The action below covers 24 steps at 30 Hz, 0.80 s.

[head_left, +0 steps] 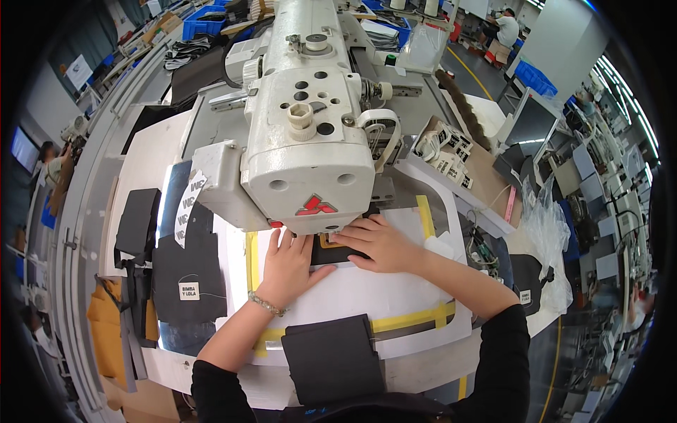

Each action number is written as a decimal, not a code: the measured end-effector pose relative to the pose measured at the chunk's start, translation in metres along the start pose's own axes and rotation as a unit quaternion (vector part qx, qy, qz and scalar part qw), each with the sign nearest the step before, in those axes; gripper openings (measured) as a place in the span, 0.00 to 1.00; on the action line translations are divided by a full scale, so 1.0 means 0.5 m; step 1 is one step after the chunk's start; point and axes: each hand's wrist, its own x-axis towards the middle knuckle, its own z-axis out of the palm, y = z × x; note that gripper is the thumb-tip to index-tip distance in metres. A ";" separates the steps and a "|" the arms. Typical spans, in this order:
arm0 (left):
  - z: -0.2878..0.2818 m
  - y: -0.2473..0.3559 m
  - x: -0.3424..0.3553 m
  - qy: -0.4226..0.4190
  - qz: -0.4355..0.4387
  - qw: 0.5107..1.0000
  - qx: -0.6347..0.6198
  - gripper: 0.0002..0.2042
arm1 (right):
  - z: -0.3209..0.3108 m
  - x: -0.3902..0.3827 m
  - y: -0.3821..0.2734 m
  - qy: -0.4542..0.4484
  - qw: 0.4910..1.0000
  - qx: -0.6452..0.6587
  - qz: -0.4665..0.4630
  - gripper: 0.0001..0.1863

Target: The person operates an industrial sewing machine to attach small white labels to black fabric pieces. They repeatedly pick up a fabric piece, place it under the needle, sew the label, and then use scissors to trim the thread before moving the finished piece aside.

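My left hand (285, 269) lies palm down beside a black piece (324, 255) under the white sewing machine's head (303, 169), fingers stretched forward and thumb out. My right hand (381, 247) rests at the piece's right, fingertips on it near a small orange frame (326, 242); the needle area is hidden. Beneath is a white sheet (381, 296) bordered with yellow tape. A stack of dark grey pieces (331, 359) sits at the front edge. To the left lie dark fabric with a white label (173, 264) and a printed white strip (189, 201).
Folded black pieces (137, 218) and mustard cloth (107, 331) lie left. A tray of labels (444, 151), a monitor (532, 123), crumpled clear plastic (546, 247) and more dark fabric stand right. Blue bins (201, 21) are behind; several people work in the background.
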 end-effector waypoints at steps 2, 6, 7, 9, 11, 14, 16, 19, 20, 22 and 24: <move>0.007 0.002 -0.004 0.018 -0.004 1.000 0.009 0.38 | -0.003 0.003 -0.003 0.001 1.000 -0.002 0.000 0.26; 0.000 -0.002 -0.004 0.030 -0.001 1.000 -0.003 0.37 | -0.004 0.000 -0.003 0.008 1.000 -0.008 0.001 0.26; -0.002 -0.006 -0.004 0.025 -0.013 0.999 -0.015 0.36 | -0.005 0.001 -0.004 0.008 1.000 -0.007 0.000 0.26; -0.007 -0.017 -0.005 0.016 -0.036 0.999 -0.038 0.35 | -0.005 0.003 -0.004 0.008 1.000 -0.004 -0.001 0.26; -0.011 -0.026 -0.008 0.026 -0.025 0.999 -0.025 0.34 | -0.004 0.003 -0.004 0.010 1.000 -0.001 -0.003 0.26; -0.021 -0.031 -0.011 0.036 -0.015 0.999 -0.006 0.33 | -0.003 0.001 -0.003 0.008 1.000 -0.004 0.001 0.25; -0.025 -0.031 -0.013 0.035 -0.015 0.999 -0.010 0.33 | -0.004 0.001 -0.005 0.007 1.000 -0.004 0.002 0.25; -0.026 -0.033 -0.009 0.025 -0.013 0.999 -0.031 0.33 | -0.006 0.004 -0.008 0.006 1.000 -0.007 0.003 0.24; -0.023 -0.034 -0.008 0.020 -0.008 0.999 -0.035 0.33 | -0.006 0.004 -0.008 0.007 1.000 -0.009 0.004 0.24; -0.018 -0.034 -0.005 0.013 -0.003 0.999 -0.039 0.33 | -0.006 0.003 -0.007 0.012 1.000 -0.006 0.003 0.23; -0.014 -0.036 -0.007 0.005 -0.007 0.999 -0.040 0.33 | -0.004 0.001 -0.006 0.016 1.000 -0.001 0.007 0.24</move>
